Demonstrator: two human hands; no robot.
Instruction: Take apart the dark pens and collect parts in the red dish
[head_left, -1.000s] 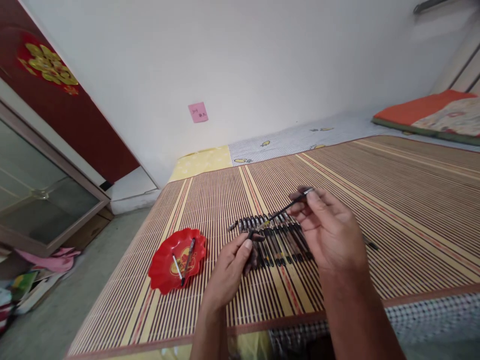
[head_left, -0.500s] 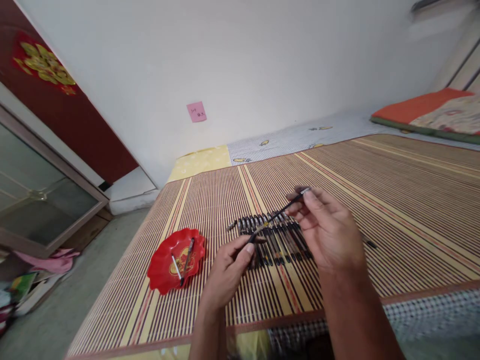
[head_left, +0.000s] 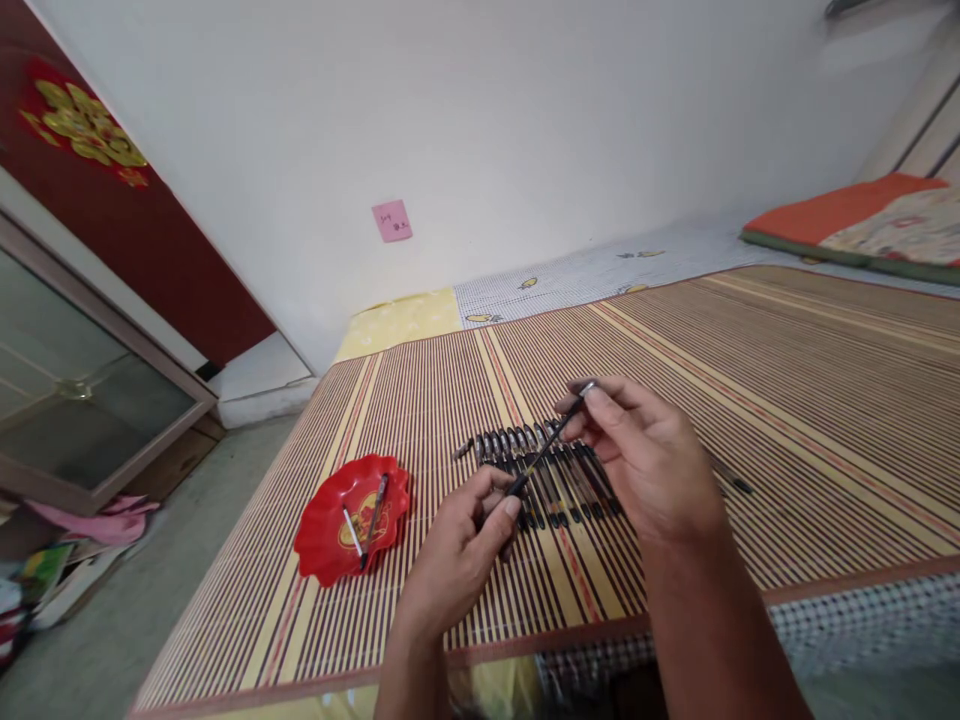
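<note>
A slim dark pen [head_left: 549, 443] slants between my two hands above the mat. Its lower end is pinched between the thumb and fingers of my left hand [head_left: 459, 548]. The thumb and fingertips of my right hand [head_left: 651, 462] close on the upper end, where something silvery shows. Below them a row of several dark pens [head_left: 574, 492] lies side by side, partly covered by my hands. To the left stands a red scalloped plate [head_left: 319, 510] holding a white pen [head_left: 350, 530] and a dark pen [head_left: 373, 520].
A striped bamboo mat [head_left: 420, 400] covers the bed. Another dark pen [head_left: 733, 476] lies right of my right wrist. Folded orange bedding [head_left: 825, 212] rests at the far right. A pink note [head_left: 392, 221] is on the wall, and a glass-fronted cabinet [head_left: 75, 380] stands left.
Both hands still hold the pen. My right hand has moved slightly left and down, my left hand a little right, and the pen now slants more steeply.
</note>
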